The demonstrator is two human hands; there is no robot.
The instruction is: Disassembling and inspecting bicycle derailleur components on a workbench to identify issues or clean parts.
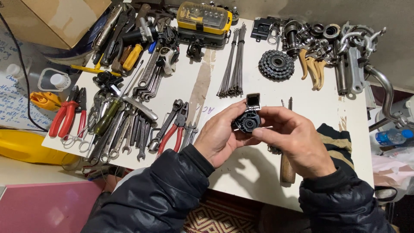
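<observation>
Both left hand [220,140] and right hand [293,140] pinch small black round metal-and-plastic bike part [247,120]; likely rigid, light, best gripped at 3 and 9 o'clock rim.

light: even, cool, from overhead | shadows: soft, dark patch under both hands on the white table [258,172] | glare: none | focus: sharp centre, slight softness and wide-angle bending at edges
</observation>
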